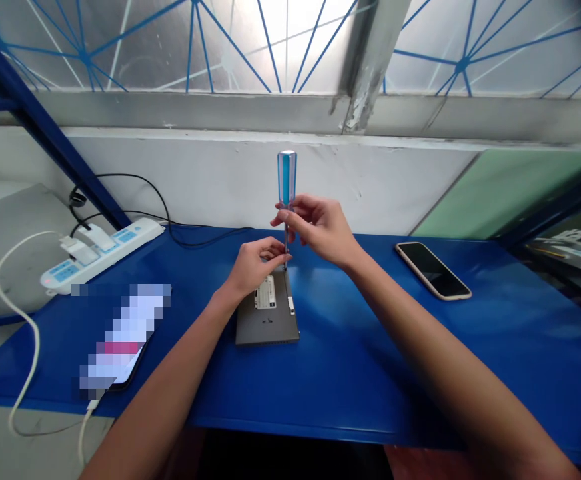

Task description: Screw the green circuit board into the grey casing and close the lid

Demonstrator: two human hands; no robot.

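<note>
Head view: right hand (320,230) pinches translucent screwdriver (287,177); left hand (253,267) seemingly grips grey laptop (268,313).

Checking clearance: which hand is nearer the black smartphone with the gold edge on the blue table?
Right hand. It holds the blue-and-clear screwdriver, with the gold-edged black smartphone off to its right; the left hand is farther, past the screwdriver, above the grey laptop.
</note>
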